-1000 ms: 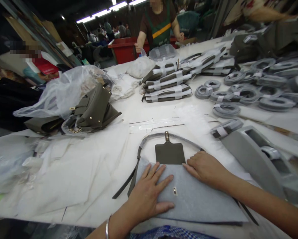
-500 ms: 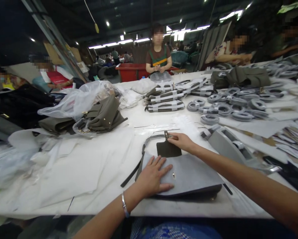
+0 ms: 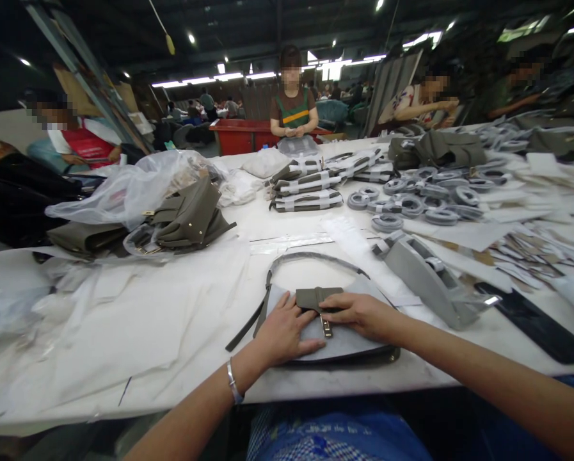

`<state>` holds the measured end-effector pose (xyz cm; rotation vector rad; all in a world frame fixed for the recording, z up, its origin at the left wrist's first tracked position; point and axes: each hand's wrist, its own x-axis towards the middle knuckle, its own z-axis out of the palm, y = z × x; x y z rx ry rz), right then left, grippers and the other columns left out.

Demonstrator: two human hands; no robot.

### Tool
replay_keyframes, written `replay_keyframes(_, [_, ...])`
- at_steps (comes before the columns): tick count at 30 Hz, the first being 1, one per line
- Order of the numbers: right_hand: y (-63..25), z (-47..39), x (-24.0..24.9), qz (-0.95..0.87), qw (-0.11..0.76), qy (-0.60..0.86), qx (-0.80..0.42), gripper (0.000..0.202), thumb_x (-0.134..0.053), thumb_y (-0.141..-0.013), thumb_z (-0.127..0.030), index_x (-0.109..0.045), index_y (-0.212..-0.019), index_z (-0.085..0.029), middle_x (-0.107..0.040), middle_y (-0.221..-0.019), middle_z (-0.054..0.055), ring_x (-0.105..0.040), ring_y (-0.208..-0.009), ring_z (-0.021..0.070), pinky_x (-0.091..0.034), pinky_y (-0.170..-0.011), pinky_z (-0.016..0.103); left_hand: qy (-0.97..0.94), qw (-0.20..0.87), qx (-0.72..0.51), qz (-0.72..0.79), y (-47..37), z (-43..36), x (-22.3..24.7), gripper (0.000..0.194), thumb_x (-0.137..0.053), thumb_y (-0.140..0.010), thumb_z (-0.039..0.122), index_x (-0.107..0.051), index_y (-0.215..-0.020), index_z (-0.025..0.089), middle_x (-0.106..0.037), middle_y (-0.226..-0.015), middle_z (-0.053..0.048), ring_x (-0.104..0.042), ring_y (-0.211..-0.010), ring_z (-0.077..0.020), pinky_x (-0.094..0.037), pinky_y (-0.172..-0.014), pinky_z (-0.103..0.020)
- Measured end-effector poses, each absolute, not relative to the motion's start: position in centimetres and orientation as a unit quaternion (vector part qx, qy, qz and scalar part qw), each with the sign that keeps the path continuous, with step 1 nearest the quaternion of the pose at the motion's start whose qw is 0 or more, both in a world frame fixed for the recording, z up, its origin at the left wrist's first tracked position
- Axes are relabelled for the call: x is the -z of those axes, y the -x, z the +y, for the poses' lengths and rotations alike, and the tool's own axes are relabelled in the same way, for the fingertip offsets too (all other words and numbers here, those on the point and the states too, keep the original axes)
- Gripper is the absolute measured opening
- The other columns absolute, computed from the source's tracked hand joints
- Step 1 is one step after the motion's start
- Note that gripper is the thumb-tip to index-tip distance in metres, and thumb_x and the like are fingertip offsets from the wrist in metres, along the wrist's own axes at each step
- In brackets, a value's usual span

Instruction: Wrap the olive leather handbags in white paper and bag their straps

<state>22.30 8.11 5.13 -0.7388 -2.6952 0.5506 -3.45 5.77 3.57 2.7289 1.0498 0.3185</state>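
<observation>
A dark olive handbag (image 3: pixel 347 346) lies in front of me at the table's near edge, its front covered with a pale grey sheet. Its looped handle (image 3: pixel 310 257) arches away from me, and a loose strap end sticks out at the left. The short flap (image 3: pixel 310 298) is folded down over the front, a metal clasp (image 3: pixel 326 326) hanging at its end. My left hand (image 3: pixel 284 330) rests flat on the left part of the bag, fingers spread. Closed at the flap beside the clasp, my right hand (image 3: pixel 363 315) has its fingertips on the flap's strap; the thumb is mostly hidden.
A grey tape dispenser (image 3: pixel 421 278) stands right of the bag, near a black flat piece (image 3: pixel 536 323). Beyond are coiled wrapped straps (image 3: pixel 409 205) and stacked wrapped handles (image 3: pixel 308 200). Olive bags (image 3: pixel 191 214) with plastic lie left, near white sheets (image 3: pixel 133 326). Several people work around the table.
My right hand has brought the flap with its clasp down toward me, from standing away from the bag to lying over its front. My left hand has stayed on the bag. The view has shifted slightly.
</observation>
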Motion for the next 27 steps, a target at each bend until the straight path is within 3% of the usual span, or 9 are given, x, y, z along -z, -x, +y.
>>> replay_keyframes(8, [-22.6, 7.8, -4.7, -0.953, 0.11, 0.241, -0.148, 0.036, -0.047, -0.098, -0.017, -0.067, -0.127, -0.021, -0.061, -0.138, 0.015, -0.059, -0.124, 0.0253, -0.049, -0.103, 0.041, -0.925, 0.071, -0.112, 0.355, 3.4, 5.6, -3.3, 0.068, -0.054, -0.087, 0.068, -0.051, -0.139, 0.024, -0.057, -0.14, -0.01, -0.042, -0.136, -0.0311, -0.021, -0.12, -0.055])
replay_keyframes(11, [-22.5, 7.7, -4.4, -0.954, 0.112, 0.237, -0.144, 0.035, -0.049, -0.097, -0.018, -0.068, -0.127, -0.021, -0.061, -0.137, 0.015, -0.058, -0.125, 0.0266, -0.049, -0.103, 0.046, -0.916, 0.021, -0.154, 0.369, 3.4, 4.6, -3.0, 0.066, -0.056, -0.087, 0.066, -0.058, -0.13, 0.015, -0.064, -0.128, -0.016, -0.05, -0.13, -0.0348, -0.033, -0.113, -0.059])
replay_keyframes(15, [-22.3, 7.7, -4.0, -0.954, 0.108, 0.24, -0.141, 0.035, -0.049, -0.097, -0.018, -0.067, -0.127, -0.022, -0.062, -0.136, 0.014, -0.058, -0.124, 0.0265, -0.048, -0.103, 0.048, -0.938, 0.014, -0.182, 0.296, 3.1, 2.6, -3.5, 0.031, -0.045, -0.102, 0.028, -0.058, -0.127, 0.014, -0.069, -0.123, -0.011, -0.063, -0.115, -0.0203, -0.047, -0.106, -0.039])
replay_keyframes(18, [-22.4, 7.6, -3.6, -0.953, 0.113, 0.241, -0.149, 0.035, -0.05, -0.096, -0.019, -0.068, -0.126, -0.021, -0.062, -0.136, 0.014, -0.057, -0.125, 0.0266, -0.048, -0.102, 0.049, -0.954, 0.082, -0.182, 0.223, 2.5, 1.4, -4.0, 0.033, -0.038, -0.101, 0.013, -0.055, -0.13, 0.015, -0.067, -0.128, -0.008, -0.059, -0.122, -0.0148, -0.046, -0.108, -0.03])
replay_keyframes(24, [-22.4, 7.4, -3.5, -0.952, 0.137, 0.24, -0.135, 0.033, -0.05, -0.096, -0.017, -0.068, -0.123, -0.021, -0.063, -0.134, 0.013, -0.056, -0.123, 0.0248, -0.046, -0.102, 0.045, -0.918, 0.191, -0.162, 0.309, 1.3, 0.3, -4.3, 0.033, -0.042, -0.099, 0.018, -0.055, -0.13, 0.015, -0.063, -0.132, -0.01, -0.058, -0.124, -0.0182, -0.047, -0.108, -0.032])
replay_keyframes(27, [-21.6, 7.6, -4.6, -0.96, 0.118, 0.225, -0.117, 0.023, -0.051, -0.098, -0.019, -0.072, -0.108, -0.019, -0.07, -0.116, 0.01, -0.061, -0.108, 0.0209, -0.048, -0.095, 0.038, -0.914, 0.208, -0.151, 0.315, 1.3, 0.2, -4.6, 0.034, -0.045, -0.098, 0.023, -0.055, -0.13, 0.017, -0.063, -0.133, -0.01, -0.059, -0.123, -0.0198, -0.047, -0.108, -0.034])
